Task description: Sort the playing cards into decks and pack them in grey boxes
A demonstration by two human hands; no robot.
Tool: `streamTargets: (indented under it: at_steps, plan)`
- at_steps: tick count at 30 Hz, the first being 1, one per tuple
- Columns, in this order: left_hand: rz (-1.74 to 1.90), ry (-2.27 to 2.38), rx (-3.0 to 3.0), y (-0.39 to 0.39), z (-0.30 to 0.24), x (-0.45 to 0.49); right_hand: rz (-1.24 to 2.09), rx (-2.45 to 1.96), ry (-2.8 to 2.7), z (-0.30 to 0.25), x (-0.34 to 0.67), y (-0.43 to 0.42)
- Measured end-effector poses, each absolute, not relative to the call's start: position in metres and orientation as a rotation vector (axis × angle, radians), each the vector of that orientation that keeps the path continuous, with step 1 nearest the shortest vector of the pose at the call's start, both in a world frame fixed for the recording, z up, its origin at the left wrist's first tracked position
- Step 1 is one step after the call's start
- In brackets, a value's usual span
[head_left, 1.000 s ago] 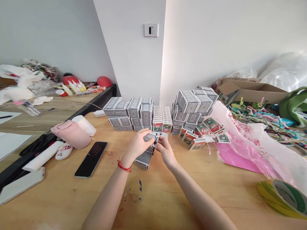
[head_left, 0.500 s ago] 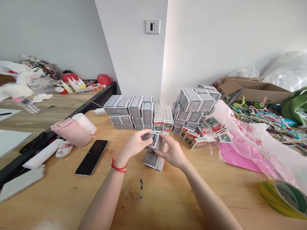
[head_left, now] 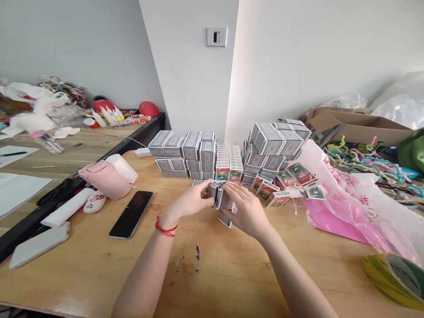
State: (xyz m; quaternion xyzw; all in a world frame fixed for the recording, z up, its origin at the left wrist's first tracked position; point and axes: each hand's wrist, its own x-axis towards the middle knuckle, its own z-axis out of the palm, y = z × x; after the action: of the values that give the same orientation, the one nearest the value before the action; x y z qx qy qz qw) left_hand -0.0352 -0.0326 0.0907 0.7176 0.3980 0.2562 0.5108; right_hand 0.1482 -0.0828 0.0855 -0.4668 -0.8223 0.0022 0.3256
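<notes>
Between my two hands is a block of playing cards [head_left: 222, 199] with grey patterned backs, and some white card faces show along its top. My left hand [head_left: 194, 201], with a red string bracelet at the wrist, pinches its left side between thumb and fingers. My right hand [head_left: 247, 210] grips the right side, fingers over the top and thumb at the front. Just below, another grey-backed card stack [head_left: 225, 219] sits on the table, mostly hidden by the held block and my right hand. Whether the two touch, I cannot tell.
Behind my hands stand grey card stacks at left [head_left: 172, 164] and right [head_left: 270, 140], with upright boxed decks [head_left: 229, 159] between. Loose card boxes [head_left: 277, 198] lie to the right. A black phone [head_left: 131, 215] and pink cup [head_left: 105, 179] are left; yellow tape [head_left: 380, 276] is right.
The view has shifted slightly left. The held card block is turned and pressed closer together between my hands, and it covers more of the stack below.
</notes>
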Motion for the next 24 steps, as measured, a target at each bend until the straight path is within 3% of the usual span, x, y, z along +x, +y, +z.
streamTargets:
  at_steps: [24]
  plan:
    - [0.618, 0.881, 1.675, -0.030, 0.088, -0.032, 0.016, -1.151, -2.206, 0.081, 0.141, -0.082]
